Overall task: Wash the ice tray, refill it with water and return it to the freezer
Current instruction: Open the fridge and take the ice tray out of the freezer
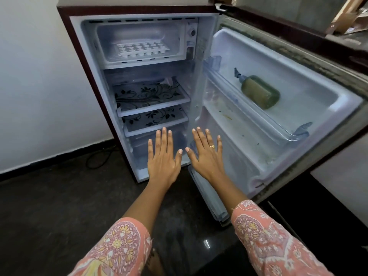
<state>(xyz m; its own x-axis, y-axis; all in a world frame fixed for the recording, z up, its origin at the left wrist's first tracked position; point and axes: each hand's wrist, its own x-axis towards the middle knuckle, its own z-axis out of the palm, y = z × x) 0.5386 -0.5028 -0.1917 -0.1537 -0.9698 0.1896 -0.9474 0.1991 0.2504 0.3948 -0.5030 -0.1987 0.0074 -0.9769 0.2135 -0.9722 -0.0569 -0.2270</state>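
Now both hands flat, fingers spread, holding nothing: left hand (163, 156), right hand (206, 154). Ice tray (143, 49) in freezer compartment (111, 56), well above, long axis left-right; left hand slightly nearer.

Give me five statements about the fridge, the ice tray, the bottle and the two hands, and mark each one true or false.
1. The ice tray lies in the freezer compartment at the top of the fridge. True.
2. The left hand grips the ice tray. False: it is held flat and open, low in front of the fridge, holding nothing.
3. A green bottle with a pump top sits in the door shelf. True.
4. The fridge door is closed. False: it stands wide open to the right.
5. The right hand holds the bottle. False: it is open and empty, beside the left hand.
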